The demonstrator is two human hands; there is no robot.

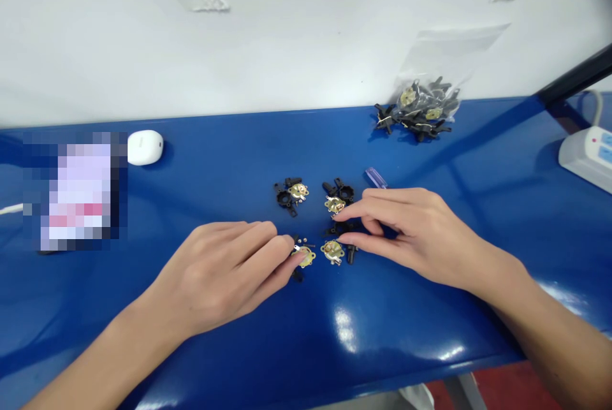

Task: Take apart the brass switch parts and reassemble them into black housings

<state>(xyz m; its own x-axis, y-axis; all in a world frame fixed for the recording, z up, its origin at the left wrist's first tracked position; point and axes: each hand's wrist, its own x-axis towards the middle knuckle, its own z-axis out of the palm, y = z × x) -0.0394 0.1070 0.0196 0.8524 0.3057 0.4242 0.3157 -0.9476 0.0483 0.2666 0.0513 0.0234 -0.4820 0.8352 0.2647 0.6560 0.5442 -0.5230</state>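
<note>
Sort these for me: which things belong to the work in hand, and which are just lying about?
Part of the work, it seems:
gold-coloured discs, one at the left fingers
small black parts
clear bag of similar pieces, probably

Apparently just lying about:
white rounded case
pixelated device
white power strip
purple piece, use unclear

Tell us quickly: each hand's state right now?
Left hand: fingertips at a brass-coloured plate; grip cannot be told.
Right hand: open, finger and thumb parted.
</note>
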